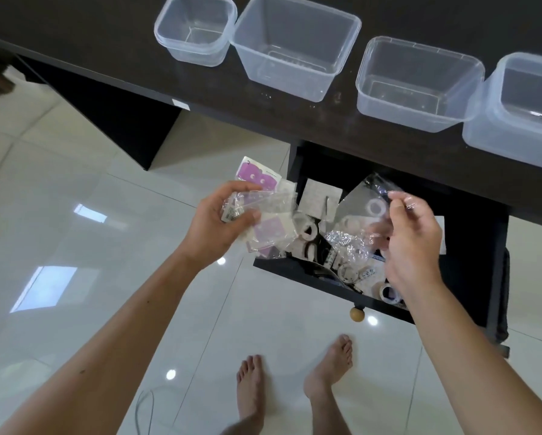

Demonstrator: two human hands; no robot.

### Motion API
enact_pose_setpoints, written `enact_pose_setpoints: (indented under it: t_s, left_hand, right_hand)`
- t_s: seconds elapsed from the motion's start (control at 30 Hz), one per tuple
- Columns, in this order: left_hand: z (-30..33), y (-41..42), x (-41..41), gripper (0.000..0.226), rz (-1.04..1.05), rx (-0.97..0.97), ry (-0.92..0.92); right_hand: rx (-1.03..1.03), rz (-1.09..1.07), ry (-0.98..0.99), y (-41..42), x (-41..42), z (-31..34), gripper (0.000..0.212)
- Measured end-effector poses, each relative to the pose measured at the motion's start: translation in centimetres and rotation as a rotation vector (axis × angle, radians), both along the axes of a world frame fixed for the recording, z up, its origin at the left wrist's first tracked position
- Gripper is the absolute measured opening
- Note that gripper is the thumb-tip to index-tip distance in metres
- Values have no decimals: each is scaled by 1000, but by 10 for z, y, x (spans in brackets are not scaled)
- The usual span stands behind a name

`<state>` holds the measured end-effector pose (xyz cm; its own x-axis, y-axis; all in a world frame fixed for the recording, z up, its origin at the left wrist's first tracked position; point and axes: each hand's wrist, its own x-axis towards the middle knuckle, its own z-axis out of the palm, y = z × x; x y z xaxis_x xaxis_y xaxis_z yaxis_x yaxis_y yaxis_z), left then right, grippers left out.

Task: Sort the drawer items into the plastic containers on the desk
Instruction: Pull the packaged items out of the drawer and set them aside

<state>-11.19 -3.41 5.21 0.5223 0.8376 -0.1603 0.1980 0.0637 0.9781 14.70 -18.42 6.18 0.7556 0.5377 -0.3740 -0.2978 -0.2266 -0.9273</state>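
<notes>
A dark drawer stands pulled out under the desk, full of tape rolls, crumpled foil and small packets. My left hand is shut on a fan of clear plastic packets, some with purple cards, held just left of the drawer. My right hand hovers over the drawer and pinches a clear plastic bag that hangs from its fingertips. Several empty clear plastic containers line the desk: a small square one, a large one, a medium one and one at the right edge.
The dark desk top runs across the top of the view. A round wooden knob sticks out of the drawer front. Below is glossy white tile floor, a thin cable and my bare feet.
</notes>
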Motion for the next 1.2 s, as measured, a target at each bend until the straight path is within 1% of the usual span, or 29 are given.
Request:
enact_pose_setpoints:
  t_s: [0.1, 0.3, 0.37, 0.47, 0.53, 0.67, 0.77, 0.83, 0.93, 1.03, 1.1, 1.2]
  left_hand:
    - [1, 1, 1, 36, -12, 11, 9]
    - [5, -3, 10, 33, -52, 59, 25]
    - [7, -6, 13, 33, -73, 9, 3]
    - [9, -14, 17, 48, -68, -141, -91]
    - [7, -16, 18, 55, -48, -195, -134]
    - [2, -10, 13, 52, -11, -175, -68]
    - [1, -6, 5, 50, 25, -164, -57]
    - [0, -2, -1, 49, 48, -144, -58]
    - [-2, 3, -8, 48, 48, -114, -40]
    - [-4, 5, -10, 47, 46, -106, -14]
    - [-5, 4, -10, 46, 44, -103, -13]
    - [-5, 4, -10, 46, 44, -106, -14]
  right_hand:
    - [-30, 126, -97, -2, -5, 0, 18]
    - [-9, 360, -258, 19, -33, 13, 4]
    - [2, 399, -319, 27, -44, 12, 4]
    - [6, 401, -364, 37, -60, 13, 8]
    - [7, 407, -371, 41, -65, 12, 9]
    - [-7, 420, -345, 34, -53, 5, 12]
    - [-91, 459, -282, 18, -36, 4, 17]
    - [-191, 592, -241, 4, -22, 6, 18]
    - [-312, 819, -206, -11, -12, 1, 26]
    - [-374, 949, -267, -14, -15, -6, 31]
    - [-359, 973, -316, -13, -16, -10, 27]
    - [-327, 899, -370, -13, -16, -15, 12]
